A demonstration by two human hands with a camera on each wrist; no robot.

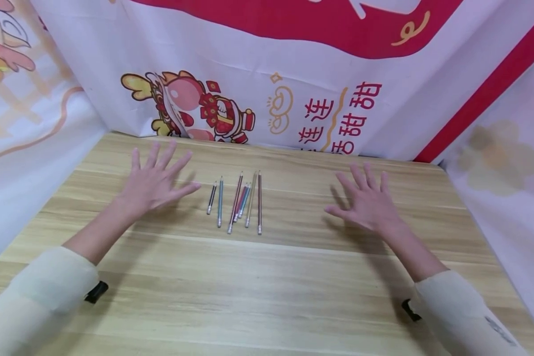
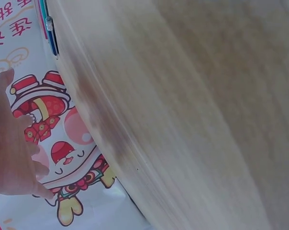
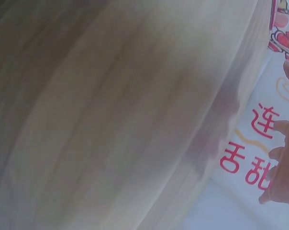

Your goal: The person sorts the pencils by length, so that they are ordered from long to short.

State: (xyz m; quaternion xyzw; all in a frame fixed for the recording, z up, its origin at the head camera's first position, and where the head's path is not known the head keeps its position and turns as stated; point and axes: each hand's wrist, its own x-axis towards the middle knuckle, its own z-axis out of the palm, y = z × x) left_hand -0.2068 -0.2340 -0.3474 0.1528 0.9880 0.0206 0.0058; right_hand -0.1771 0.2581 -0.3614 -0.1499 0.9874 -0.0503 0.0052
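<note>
Several pencils of differing lengths lie side by side on the wooden table, their eraser ends toward me; among them are a short dark pencil (image 1: 211, 199), a blue pencil (image 1: 220, 202) and a long dark red pencil (image 1: 260, 202). A few in the middle lie close together or overlap. To their left, my left hand (image 1: 153, 183) is spread above the table, fingers apart, holding nothing. On the far side, my right hand (image 1: 366, 202) is likewise spread over its own shadow, away from the pencils. Each wrist view shows its hand (image 2: 15, 148) (image 3: 285, 158) at the frame's edge.
The light wooden table (image 1: 258, 291) fills the foreground. A white cloth (image 1: 249, 59) printed with a cartoon figure and red characters hangs along its back edge. More printed cloth stands at the left (image 1: 31, 99) and right (image 1: 502, 148) sides.
</note>
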